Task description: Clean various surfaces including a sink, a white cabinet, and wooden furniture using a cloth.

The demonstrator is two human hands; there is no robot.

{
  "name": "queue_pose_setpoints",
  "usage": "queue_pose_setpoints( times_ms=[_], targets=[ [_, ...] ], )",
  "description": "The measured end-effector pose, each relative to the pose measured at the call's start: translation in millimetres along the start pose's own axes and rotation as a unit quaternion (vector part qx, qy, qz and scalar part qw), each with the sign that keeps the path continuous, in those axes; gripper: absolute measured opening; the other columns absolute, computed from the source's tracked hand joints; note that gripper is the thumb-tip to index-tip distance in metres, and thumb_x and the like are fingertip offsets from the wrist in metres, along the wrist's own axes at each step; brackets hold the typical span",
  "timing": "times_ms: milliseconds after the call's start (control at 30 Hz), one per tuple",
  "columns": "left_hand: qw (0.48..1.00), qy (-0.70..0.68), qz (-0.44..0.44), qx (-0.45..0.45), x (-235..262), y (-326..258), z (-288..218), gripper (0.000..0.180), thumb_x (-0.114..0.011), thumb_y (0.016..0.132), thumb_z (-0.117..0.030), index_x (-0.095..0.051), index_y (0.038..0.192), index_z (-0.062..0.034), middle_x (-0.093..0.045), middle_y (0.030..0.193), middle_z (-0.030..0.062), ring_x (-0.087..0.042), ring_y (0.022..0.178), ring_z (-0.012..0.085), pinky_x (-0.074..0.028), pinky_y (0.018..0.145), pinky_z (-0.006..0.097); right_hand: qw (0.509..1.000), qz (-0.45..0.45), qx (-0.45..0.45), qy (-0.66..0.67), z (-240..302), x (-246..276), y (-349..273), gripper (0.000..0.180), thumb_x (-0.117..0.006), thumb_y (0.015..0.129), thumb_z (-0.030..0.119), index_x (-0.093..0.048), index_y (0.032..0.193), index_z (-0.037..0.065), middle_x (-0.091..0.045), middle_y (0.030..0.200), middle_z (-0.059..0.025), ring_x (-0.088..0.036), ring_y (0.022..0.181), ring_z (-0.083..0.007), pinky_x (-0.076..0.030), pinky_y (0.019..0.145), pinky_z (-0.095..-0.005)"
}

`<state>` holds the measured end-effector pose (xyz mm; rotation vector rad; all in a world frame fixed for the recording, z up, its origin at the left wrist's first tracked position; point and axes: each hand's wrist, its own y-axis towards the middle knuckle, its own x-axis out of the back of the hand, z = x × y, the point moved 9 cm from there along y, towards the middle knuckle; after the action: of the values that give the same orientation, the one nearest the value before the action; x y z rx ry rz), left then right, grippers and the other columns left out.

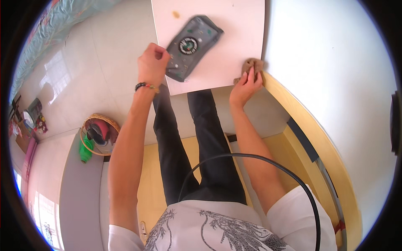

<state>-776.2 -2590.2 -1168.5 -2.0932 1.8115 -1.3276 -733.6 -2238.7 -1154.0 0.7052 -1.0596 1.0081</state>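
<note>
My left hand (153,62), with a beaded bracelet at its wrist, pinches the left edge of a grey pouch (193,47). The pouch is flat and rectangular, with a round dark emblem and small coloured specks. It slants over the pale tabletop (215,77); whether it rests on the surface or is slightly raised I cannot tell. At the tabletop's right near corner, my right hand (247,88) is closed on a crumpled brown cloth (253,65), fingers pressing it down by the wall.
A yellowish-brown spot (176,14) marks the tabletop's far left. A wicker basket (88,120) stands at left, with a green bottle (85,149) beside it. A white wall (326,75) bounds the right. A black cable (268,158) arcs across my lap.
</note>
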Motion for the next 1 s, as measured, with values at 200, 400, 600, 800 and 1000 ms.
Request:
queue_pose_setpoints(
  times_ms=[200,400,600,800,1000],
  targets=[
    [0.997,-0.056,-0.059,0.009,10,27,-15,0.017,-0.070,0.092,-0.016,-0.067,0.098,-0.0005,-0.075,0.092,0.0115,-0.073,0.086,0.0205,-0.057,0.078,0.033,0.890,0.027,-0.392,0.229,-83,-26,-79,0.042,-0.060,0.097,0.003,-0.060,0.138,0.007,-0.053,0.136,-0.0166,-0.054,0.123,-0.0315,-0.047,0.102,-0.0426],
    [0.998,-0.056,0.000,-0.025,14,27,-23,0.016,-0.067,0.093,-0.014,-0.067,0.102,0.0005,-0.075,0.092,0.0119,-0.073,0.085,0.0219,-0.057,0.079,0.033,0.532,-0.016,-0.487,0.693,-122,-103,-100,0.043,-0.058,0.095,0.004,-0.056,0.139,0.004,-0.061,0.126,-0.0083,-0.060,0.116,-0.0247,-0.055,0.096,-0.0381],
    [0.993,-0.089,-0.055,-0.055,43,5,8,0.017,-0.063,0.093,-0.008,-0.065,0.107,0.0002,-0.073,0.098,0.0105,-0.072,0.081,0.0229,-0.057,0.078,0.034,0.503,-0.049,-0.543,0.670,-141,-58,-83,0.030,-0.062,0.094,0.008,-0.060,0.123,0.002,-0.061,0.124,-0.0084,-0.061,0.107,-0.0224,-0.057,0.092,-0.0366],
    [0.997,-0.048,-0.054,-0.005,42,-17,34,0.020,-0.060,0.090,-0.005,-0.066,0.109,-0.0048,-0.073,0.098,0.0079,-0.069,0.073,0.0207,-0.053,0.070,0.033,0.566,-0.102,-0.546,0.609,-78,-32,-81,0.032,-0.065,0.094,0.005,-0.060,0.126,-0.001,-0.062,0.118,-0.0113,-0.062,0.103,-0.0232,-0.057,0.090,-0.0343],
    [0.999,-0.033,-0.036,-0.004,33,-19,45,0.018,-0.059,0.088,-0.002,-0.067,0.104,-0.0049,-0.073,0.095,0.0079,-0.069,0.073,0.0195,-0.052,0.069,0.032,0.881,-0.067,-0.396,0.250,10,-23,-44,0.046,-0.062,0.097,0.004,-0.054,0.142,-0.002,-0.065,0.126,-0.0183,-0.067,0.106,-0.0246,-0.057,0.088,-0.0355]
  ],
)
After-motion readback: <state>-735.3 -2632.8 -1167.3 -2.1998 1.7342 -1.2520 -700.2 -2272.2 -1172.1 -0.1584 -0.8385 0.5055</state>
